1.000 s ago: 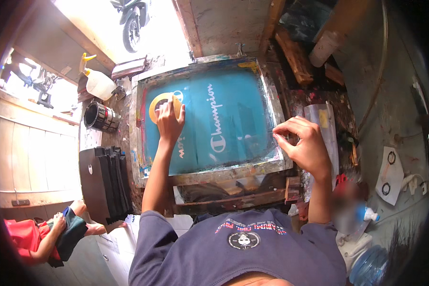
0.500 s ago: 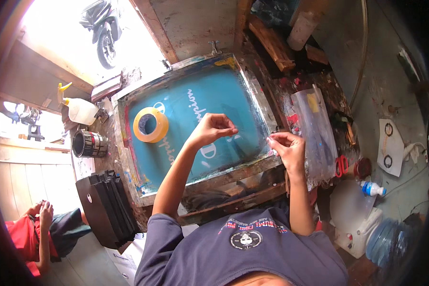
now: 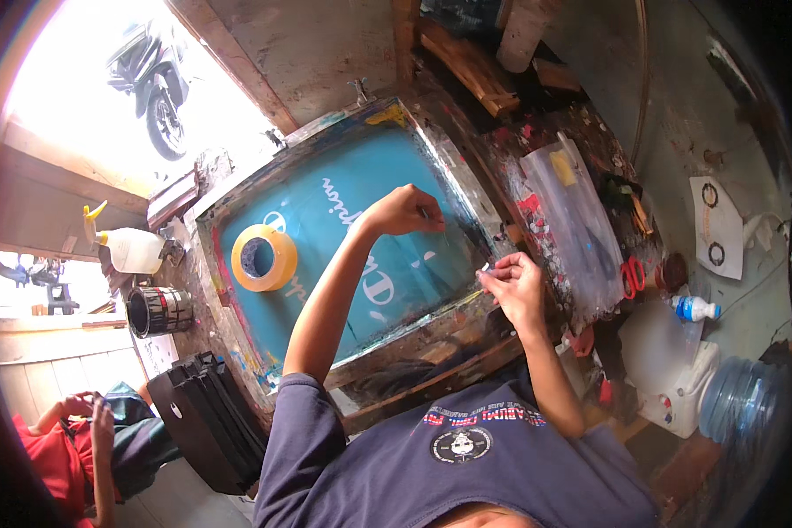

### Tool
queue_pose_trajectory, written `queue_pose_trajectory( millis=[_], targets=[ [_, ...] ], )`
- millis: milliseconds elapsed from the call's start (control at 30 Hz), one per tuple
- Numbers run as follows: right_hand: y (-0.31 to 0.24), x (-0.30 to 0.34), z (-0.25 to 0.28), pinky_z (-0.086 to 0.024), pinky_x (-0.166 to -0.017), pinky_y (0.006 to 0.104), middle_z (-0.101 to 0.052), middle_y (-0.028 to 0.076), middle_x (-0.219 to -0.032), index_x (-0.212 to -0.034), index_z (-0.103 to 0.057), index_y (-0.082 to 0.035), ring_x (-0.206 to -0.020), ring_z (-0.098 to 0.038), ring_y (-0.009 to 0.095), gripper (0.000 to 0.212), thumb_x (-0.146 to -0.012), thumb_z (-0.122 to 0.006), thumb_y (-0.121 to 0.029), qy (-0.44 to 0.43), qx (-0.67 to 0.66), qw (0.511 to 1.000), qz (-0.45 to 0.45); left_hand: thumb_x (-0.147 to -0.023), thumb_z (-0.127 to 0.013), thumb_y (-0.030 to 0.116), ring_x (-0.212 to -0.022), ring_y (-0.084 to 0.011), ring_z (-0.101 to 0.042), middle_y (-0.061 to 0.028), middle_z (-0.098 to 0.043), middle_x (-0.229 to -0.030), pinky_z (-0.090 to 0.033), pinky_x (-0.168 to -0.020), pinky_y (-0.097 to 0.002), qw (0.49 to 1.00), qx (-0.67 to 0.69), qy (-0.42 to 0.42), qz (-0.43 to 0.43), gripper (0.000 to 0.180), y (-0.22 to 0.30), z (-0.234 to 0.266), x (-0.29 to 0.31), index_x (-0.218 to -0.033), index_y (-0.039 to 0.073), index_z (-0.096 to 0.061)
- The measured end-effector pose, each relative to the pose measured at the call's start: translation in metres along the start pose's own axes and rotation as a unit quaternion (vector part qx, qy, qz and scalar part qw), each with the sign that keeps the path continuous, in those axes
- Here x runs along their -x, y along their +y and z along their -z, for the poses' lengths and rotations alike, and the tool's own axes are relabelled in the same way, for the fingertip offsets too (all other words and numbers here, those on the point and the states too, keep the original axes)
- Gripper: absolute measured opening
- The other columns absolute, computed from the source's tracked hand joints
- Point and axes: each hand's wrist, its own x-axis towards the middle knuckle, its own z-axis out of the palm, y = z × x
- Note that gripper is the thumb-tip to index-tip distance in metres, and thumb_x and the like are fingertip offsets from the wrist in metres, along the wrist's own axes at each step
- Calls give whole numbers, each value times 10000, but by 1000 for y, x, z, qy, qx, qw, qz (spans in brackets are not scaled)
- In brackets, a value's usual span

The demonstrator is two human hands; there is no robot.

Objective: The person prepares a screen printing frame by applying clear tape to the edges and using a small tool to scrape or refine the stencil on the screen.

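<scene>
A screen-printing frame (image 3: pixel 453 145) with teal mesh and white lettering lies before me on a paint-stained bench. Over the mesh's right half is my left hand (image 3: pixel 403 211), its fingers curled downward and closed; a faint thin strand seems to hang by the fingertips, too fine to name. By the frame's near right corner, my right hand (image 3: pixel 517 289) pinches a small white piece (image 3: pixel 486 267) between thumb and fingers. A roll of clear yellowish tape (image 3: pixel 282 260) rests on the left part of the mesh, away from both hands.
Right of the frame lie a clear plastic sheet (image 3: pixel 550 202) and red-handled scissors (image 3: pixel 632 277). At left stand a spray bottle (image 3: pixel 136 253), a paint-smeared can (image 3: pixel 172 310) and a stack of black boards (image 3: pixel 207 422). Another person (image 3: pixel 70 449) in red sits at lower left.
The view has shifted, moving the bench left in it. My left hand has gone farther out and right over the mesh, fingers now pointing down. The white piece in my right hand shows more clearly.
</scene>
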Motion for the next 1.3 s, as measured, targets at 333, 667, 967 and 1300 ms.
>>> queue_pose_trajectory(
  millis=[333,667,967,1300],
  targets=[
    [-8,-1,-14,-522,-686,384,-724,96,-745,-970,-601,-41,-709,-708,257,348,-732,-833,-144,-21,276,957,84,-806,-809,207,-732,-131,-671,-40,-738,-799,-534,-701,-307,997,-76,0,5,182,-2,-6,-7,-936,85,-775],
    [-17,-9,-12,-511,-667,378,-708,104,-703,-946,-532,-53,-681,-704,258,401,-706,-849,-108,-44,340,933,114,-794,-822,232,-764,-151,-682,-44,-741,-824,-530,-705,-320,997,-73,-1,-6,233,-6,-5,-6,-969,88,-768],
    [-28,-10,-15,-509,-721,470,-710,103,-724,-1024,-490,-79,-814,-702,358,464,-718,-833,-139,-65,415,903,89,-762,-846,244,-788,-157,-683,-48,-742,-847,-505,-710,-321,999,-49,6,22,349,-2,-6,-3,-1002,40,-696],
    [-21,-12,-22,-512,-764,481,-712,119,-761,-1041,-480,-80,-854,-691,372,485,-719,-835,-157,-45,464,879,97,-743,-859,232,-772,-148,-682,-35,-745,-826,-503,-692,-319,997,-66,39,9,330,1,-13,3,-949,40,-686]
  ],
)
